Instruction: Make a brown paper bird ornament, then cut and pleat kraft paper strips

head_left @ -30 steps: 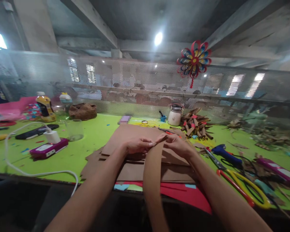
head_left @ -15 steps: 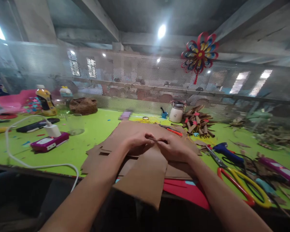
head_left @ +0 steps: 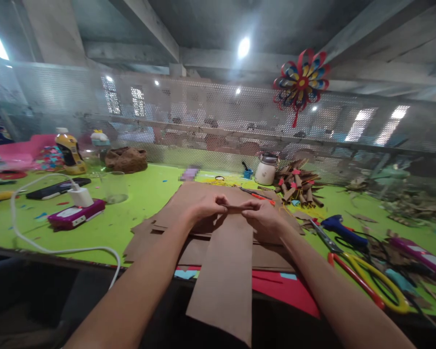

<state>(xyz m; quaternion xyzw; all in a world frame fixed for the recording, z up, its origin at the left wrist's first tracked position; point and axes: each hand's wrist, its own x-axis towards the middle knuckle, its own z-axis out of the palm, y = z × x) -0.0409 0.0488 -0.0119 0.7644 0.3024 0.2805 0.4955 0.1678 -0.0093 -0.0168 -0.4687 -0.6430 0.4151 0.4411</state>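
Fingers and work. The left hand (head_left: 209,207) and the right hand (head_left: 265,215) each pinch, between thumb and fingers, one corner of the far end of a brown paper strip (head_left: 230,261). The gripped end shows as a narrow, darker edge, apparently turned over or rolled (the fingertips hide how many turns it has). From there the strip runs flat towards the body, its near end hanging past the front of the desk (head_left: 148,194). Judged from this, the shaping of the strip is at its beginning: one short end is worked, and nearly the whole length is yet to be done.

Surroundings. Beneath the hands lies a stack of brown sheets (head_left: 191,194), flat and unrolled; a red sheet (head_left: 285,291) shows below its near edge. Red-handled scissors (head_left: 261,195) rest just beyond the right hand. Farther off, to the right of a jar (head_left: 266,170), a heap of brown rolls (head_left: 301,189) bearing small red pieces appears to represent finished shaping. Large scissors (head_left: 329,242) and a blue glue gun (head_left: 343,230) lie at right, untouched.
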